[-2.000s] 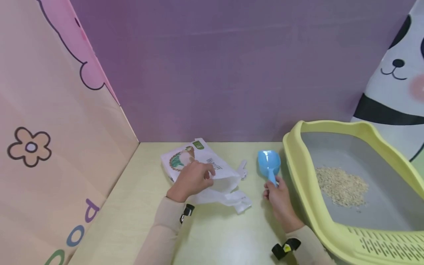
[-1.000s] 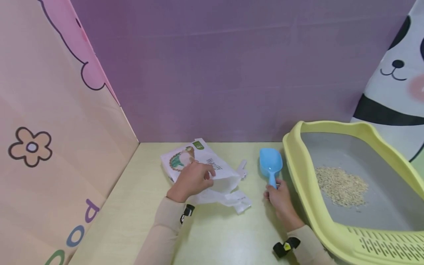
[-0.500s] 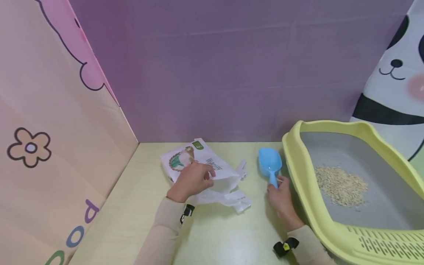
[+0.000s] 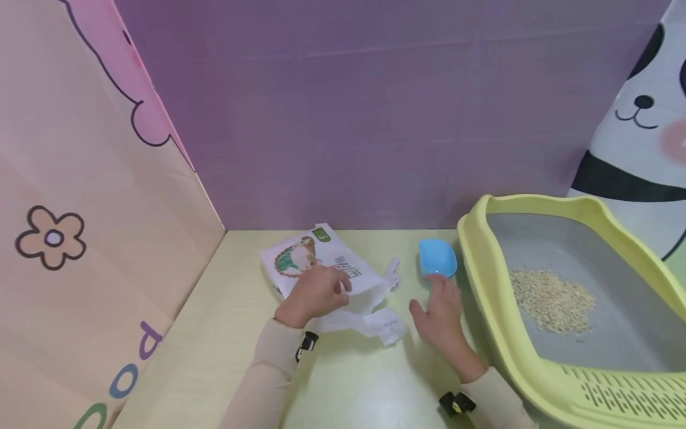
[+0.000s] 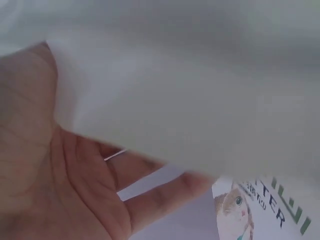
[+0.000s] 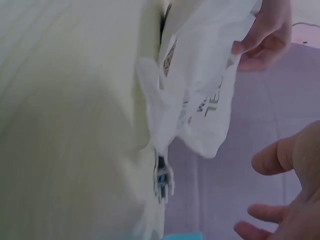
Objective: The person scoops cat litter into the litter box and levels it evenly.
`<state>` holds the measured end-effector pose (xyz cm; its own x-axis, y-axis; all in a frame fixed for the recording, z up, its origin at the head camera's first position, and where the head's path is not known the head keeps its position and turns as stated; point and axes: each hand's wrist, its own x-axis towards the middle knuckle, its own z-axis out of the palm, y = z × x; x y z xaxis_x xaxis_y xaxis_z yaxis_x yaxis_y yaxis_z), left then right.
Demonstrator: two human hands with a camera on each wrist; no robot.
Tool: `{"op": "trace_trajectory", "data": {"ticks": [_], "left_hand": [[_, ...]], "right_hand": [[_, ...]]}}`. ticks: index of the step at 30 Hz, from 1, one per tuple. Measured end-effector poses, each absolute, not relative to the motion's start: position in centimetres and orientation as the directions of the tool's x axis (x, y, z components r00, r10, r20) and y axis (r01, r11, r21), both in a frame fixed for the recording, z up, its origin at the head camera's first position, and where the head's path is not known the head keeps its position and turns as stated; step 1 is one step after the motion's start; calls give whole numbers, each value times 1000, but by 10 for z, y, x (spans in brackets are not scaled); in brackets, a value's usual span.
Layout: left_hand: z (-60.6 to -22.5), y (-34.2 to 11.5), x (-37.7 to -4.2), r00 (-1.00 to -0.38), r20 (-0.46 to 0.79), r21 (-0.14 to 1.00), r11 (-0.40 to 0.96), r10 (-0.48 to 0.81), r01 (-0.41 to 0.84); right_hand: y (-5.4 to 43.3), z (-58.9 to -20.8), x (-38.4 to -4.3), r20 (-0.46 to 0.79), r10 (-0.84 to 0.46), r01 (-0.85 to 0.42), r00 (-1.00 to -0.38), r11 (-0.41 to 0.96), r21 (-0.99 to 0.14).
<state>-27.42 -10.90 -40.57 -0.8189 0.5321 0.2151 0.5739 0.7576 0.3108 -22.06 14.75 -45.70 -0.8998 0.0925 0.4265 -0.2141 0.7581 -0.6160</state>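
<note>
A white cat litter bag point(image 4: 343, 253), torn at its mouth and printed with a cat, lies on the table in the head view. My left hand point(image 4: 316, 292) holds its mouth edge. In the left wrist view, white film point(image 5: 175, 110) passes between the thumb and the other fingers. My right hand point(image 4: 442, 310) is above the table with thumb and fingers spread apart, holding nothing. Just beyond its fingertips lies a blue scoop point(image 4: 436, 256), whose handle is hidden by the hand. Only a blue sliver of the scoop point(image 6: 182, 236) shows in the right wrist view.
On the right stands a yellow litter box point(image 4: 477, 250) with a grey floor, a pile of pale litter point(image 4: 552, 301) and a slotted front step point(image 4: 621, 393). A torn strip point(image 4: 393, 274) lies beside the bag. A purple wall point(image 4: 343, 119) closes the back.
My right hand has let go of the scoop's handle, spread its fingers and shifted slightly left above it. The scoop stays on the table. My left hand has hardly moved at the bag.
</note>
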Motion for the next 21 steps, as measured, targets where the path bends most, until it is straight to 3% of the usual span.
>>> {"op": "trace_trajectory", "data": {"ticks": [7, 14, 21], "left_hand": [[-411, -106, -275, -828, 147, 337, 760, 541, 556], [-414, -104, -273, -847, 80, 338, 784, 526, 520], [-414, -106, -272, -860, 13, 353, 802, 511, 482]], "right_hand": [[126, -450, -229, 267, -63, -236, -962, 691, -684], [105, -453, -250, 123, -105, -161, -987, 714, -682], [97, -458, -267, 85, -116, -142, -990, 711, -689]]}}
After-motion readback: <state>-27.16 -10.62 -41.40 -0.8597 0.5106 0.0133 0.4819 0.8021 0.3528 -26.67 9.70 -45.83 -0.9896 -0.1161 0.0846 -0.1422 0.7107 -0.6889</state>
